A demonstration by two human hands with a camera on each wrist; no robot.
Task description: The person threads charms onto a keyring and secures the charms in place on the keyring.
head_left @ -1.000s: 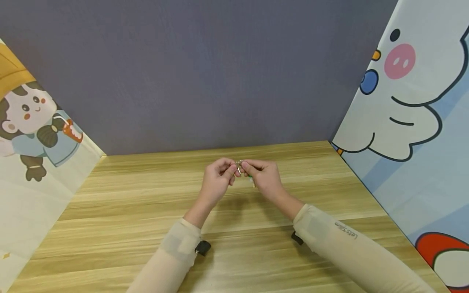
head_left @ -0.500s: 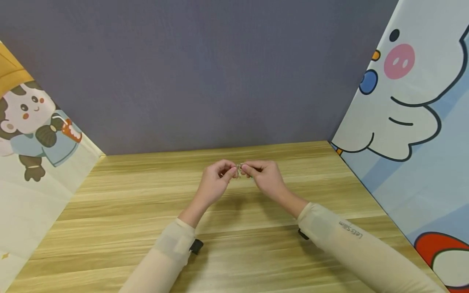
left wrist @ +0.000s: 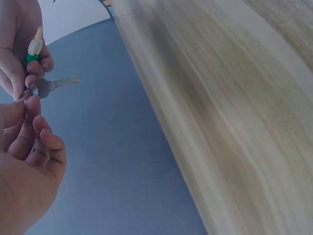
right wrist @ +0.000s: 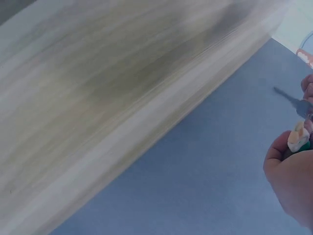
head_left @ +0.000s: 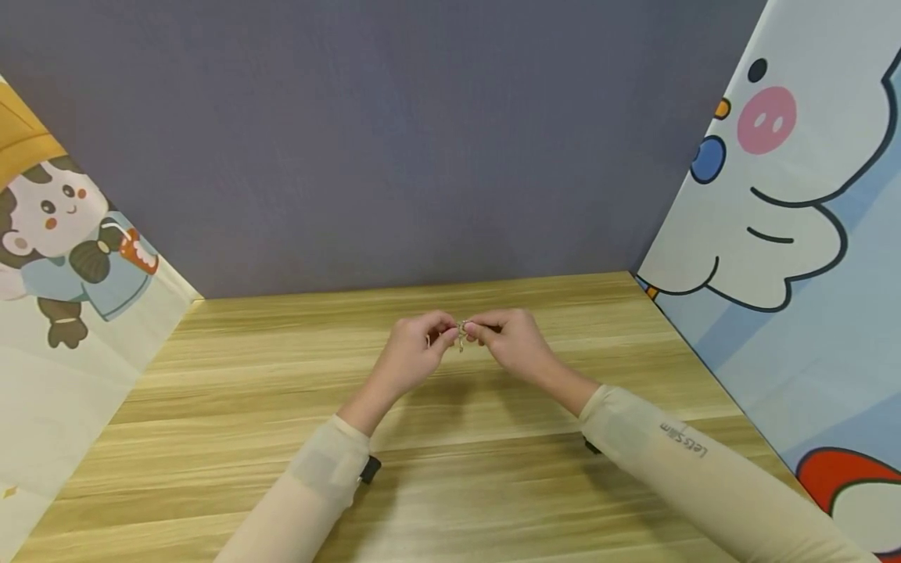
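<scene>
Both hands meet over the far part of the table, their fingertips close together. My left hand point(head_left: 408, 349) pinches a small metal key ring point(left wrist: 25, 92) between thumb and forefinger. From the other side, my right hand point(head_left: 517, 344) grips the same ring, with a small green, white and orange charm point(left wrist: 34, 48) sticking out from its fingers. A silver key point(left wrist: 55, 85) hangs from the ring between the hands, its blade pointing down in the head view. In the right wrist view the key point(right wrist: 296, 104) and the charm point(right wrist: 298, 137) show near the right edge. Fingers hide part of the ring.
A wood-grain table point(head_left: 450, 485) lies beneath the hands. Behind it stands a grey-blue panel point(head_left: 422, 141). Cartoon-printed panels flank the left side point(head_left: 84, 375) and right side point(head_left: 809, 250). Both forearms wear pale sleeves with small black devices at the wrists.
The hands have moved slightly toward the body, with the forearms spreading a little apart. The key has turned and now hangs down between the fingertips; the charm no longer shows in the head view.
</scene>
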